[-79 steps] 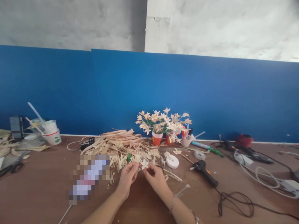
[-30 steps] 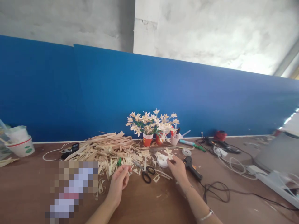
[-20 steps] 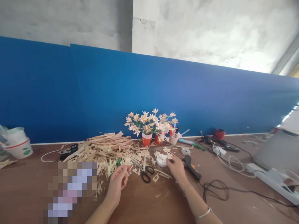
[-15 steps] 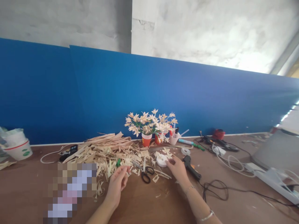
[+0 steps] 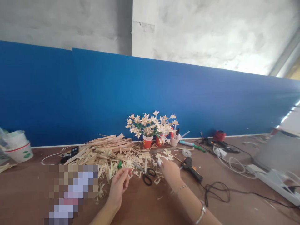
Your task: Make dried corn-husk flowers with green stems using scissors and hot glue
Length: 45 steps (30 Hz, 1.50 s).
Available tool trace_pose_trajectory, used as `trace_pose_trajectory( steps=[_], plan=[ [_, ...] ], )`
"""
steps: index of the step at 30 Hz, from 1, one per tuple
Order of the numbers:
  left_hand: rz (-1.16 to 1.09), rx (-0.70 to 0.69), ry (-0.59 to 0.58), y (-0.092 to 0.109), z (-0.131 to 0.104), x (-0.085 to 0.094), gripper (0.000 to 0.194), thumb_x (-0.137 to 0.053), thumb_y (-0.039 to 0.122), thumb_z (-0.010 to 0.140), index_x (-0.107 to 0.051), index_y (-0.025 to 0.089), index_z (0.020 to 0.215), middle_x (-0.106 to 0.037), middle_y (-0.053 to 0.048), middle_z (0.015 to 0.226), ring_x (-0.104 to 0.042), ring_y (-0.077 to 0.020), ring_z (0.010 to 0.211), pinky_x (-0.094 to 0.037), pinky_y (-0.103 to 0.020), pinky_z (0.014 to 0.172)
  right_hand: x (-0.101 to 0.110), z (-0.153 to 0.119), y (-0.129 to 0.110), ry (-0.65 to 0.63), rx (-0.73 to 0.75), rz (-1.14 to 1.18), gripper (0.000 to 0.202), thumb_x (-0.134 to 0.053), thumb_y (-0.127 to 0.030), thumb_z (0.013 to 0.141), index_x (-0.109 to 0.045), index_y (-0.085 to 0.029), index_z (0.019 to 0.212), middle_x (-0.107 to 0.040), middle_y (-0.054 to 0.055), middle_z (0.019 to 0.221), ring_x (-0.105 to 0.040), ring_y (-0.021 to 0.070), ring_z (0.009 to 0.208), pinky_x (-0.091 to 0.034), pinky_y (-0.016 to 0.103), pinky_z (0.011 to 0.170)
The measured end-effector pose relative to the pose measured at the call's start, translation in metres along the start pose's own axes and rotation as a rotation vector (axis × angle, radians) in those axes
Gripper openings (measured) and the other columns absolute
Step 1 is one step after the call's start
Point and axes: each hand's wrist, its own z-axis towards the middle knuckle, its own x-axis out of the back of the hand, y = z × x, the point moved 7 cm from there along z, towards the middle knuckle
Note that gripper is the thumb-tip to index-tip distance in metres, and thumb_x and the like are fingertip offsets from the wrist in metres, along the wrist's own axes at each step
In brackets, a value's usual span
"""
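Observation:
My left hand (image 5: 120, 185) hovers over the front of the table, thumb and forefinger pinched together; whatever lies between them is too small to make out. My right hand (image 5: 170, 170) reaches over a white roll (image 5: 159, 161) and its fingers close on it, covering most of the roll. Between the hands lie scissors (image 5: 147, 179) with black handles. Pale husk flowers (image 5: 167, 152) rest just behind my right hand. A black glue gun (image 5: 192, 170) lies to its right. To the left spreads a heap of dried husk strips (image 5: 109, 153), with a small green piece (image 5: 119, 164) on it.
Husk flowers (image 5: 150, 123) stand in red paper cups (image 5: 147, 142) by the blue partition (image 5: 150, 84). A clear tape roll (image 5: 187, 152), a pale cup (image 5: 174, 141) of tools, cables (image 5: 217, 190) and a power strip (image 5: 276, 184) occupy the right. A white tub (image 5: 20, 152) stands far left.
My right hand has moved left and over the white roll, which it now mostly covers. My left hand stays pinched in nearly the same place.

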Motion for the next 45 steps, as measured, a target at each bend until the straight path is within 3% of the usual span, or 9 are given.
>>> trace_pose_trajectory(
  steps=[8,14,18,22,26,34,37,40,45],
  plan=[
    [0.009,-0.001,-0.026,0.002,-0.001,-0.003,0.030,-0.056,0.044,0.074,-0.059,0.015,0.081,-0.049,0.004,0.058,-0.025,-0.0015,0.039,-0.012,-0.013,0.035,-0.011,0.013,-0.002,-0.016,-0.079,-0.016,0.026,-0.034,-0.008,0.082,-0.053,-0.013,0.099,-0.067,0.014,0.083,-0.064,0.0228,0.080,-0.044,0.028,0.064],
    [0.006,0.000,-0.013,0.003,-0.001,-0.004,0.033,-0.057,0.047,0.071,-0.058,0.015,0.078,-0.043,0.006,0.050,-0.025,-0.0024,0.038,-0.012,-0.014,0.034,-0.004,0.012,0.000,0.053,-0.101,0.016,0.025,-0.032,-0.020,0.087,-0.054,-0.014,0.098,-0.067,0.012,0.077,-0.065,0.0237,0.075,-0.043,0.028,0.061],
    [0.061,0.013,0.000,0.001,0.000,-0.005,0.033,-0.061,0.047,0.067,-0.058,0.015,0.076,-0.041,0.008,0.045,-0.025,-0.0023,0.036,-0.012,-0.015,0.035,0.010,0.002,-0.011,0.140,-0.067,0.471,0.025,-0.038,-0.032,0.085,-0.057,-0.019,0.093,-0.063,0.002,0.056,-0.061,0.0157,0.056,-0.040,0.022,0.053],
    [0.143,0.058,0.003,0.000,-0.002,-0.010,0.036,-0.067,0.046,0.060,-0.059,0.015,0.077,-0.032,0.011,0.038,-0.024,-0.0025,0.034,-0.013,-0.016,0.036,-0.005,-0.008,-0.044,-0.245,-0.036,1.102,0.028,-0.048,-0.043,0.076,-0.056,-0.016,0.077,-0.041,-0.009,0.030,-0.030,0.0057,0.025,-0.022,0.017,0.032],
    [0.163,0.134,-0.095,-0.002,-0.008,-0.021,0.038,-0.065,0.048,0.060,-0.059,0.014,0.074,-0.029,0.012,0.035,-0.021,-0.0028,0.033,-0.012,-0.018,0.036,-0.013,-0.021,-0.074,-0.492,0.049,1.327,0.028,-0.057,-0.043,0.068,-0.054,-0.015,0.071,-0.039,-0.011,0.028,-0.022,0.0025,0.023,-0.012,0.015,0.029],
    [0.169,0.179,-0.159,-0.009,-0.008,-0.023,0.033,-0.068,0.045,0.059,-0.052,0.016,0.065,-0.030,0.012,0.034,-0.020,-0.0024,0.032,-0.010,-0.019,0.036,-0.022,-0.026,-0.091,-0.551,0.090,1.261,0.024,-0.057,-0.037,0.068,-0.057,-0.014,0.072,-0.043,-0.009,0.029,-0.027,0.0030,0.023,-0.016,0.015,0.029],
    [0.117,0.183,-0.174,-0.011,-0.006,-0.022,0.031,-0.065,0.043,0.064,-0.051,0.016,0.063,-0.030,0.012,0.035,-0.020,-0.0021,0.033,-0.009,-0.019,0.036,-0.023,-0.021,-0.091,-0.510,0.115,1.326,0.033,-0.055,-0.038,0.070,-0.057,-0.013,0.091,-0.045,-0.010,0.031,-0.029,0.0043,0.025,-0.018,0.016,0.029],
    [0.023,0.187,-0.193,-0.012,-0.006,-0.022,0.029,-0.065,0.041,0.066,-0.052,0.015,0.066,-0.045,0.008,0.046,-0.021,-0.0003,0.033,-0.008,-0.018,0.037,-0.028,-0.018,-0.086,-0.460,0.090,1.387,0.038,-0.052,-0.031,0.070,-0.052,-0.014,0.104,-0.045,-0.011,0.035,-0.028,0.0040,0.027,-0.019,0.015,0.032],
    [-0.029,0.195,-0.216,-0.008,-0.008,-0.024,0.026,-0.064,0.038,0.068,-0.054,0.014,0.070,-0.054,0.004,0.057,-0.025,0.0010,0.033,-0.007,-0.018,0.036,-0.039,-0.027,-0.091,-0.538,0.186,1.143,0.016,-0.055,-0.021,0.067,-0.062,-0.012,0.078,-0.049,-0.007,0.043,-0.035,0.0032,0.035,-0.025,0.015,0.037]
  ],
)
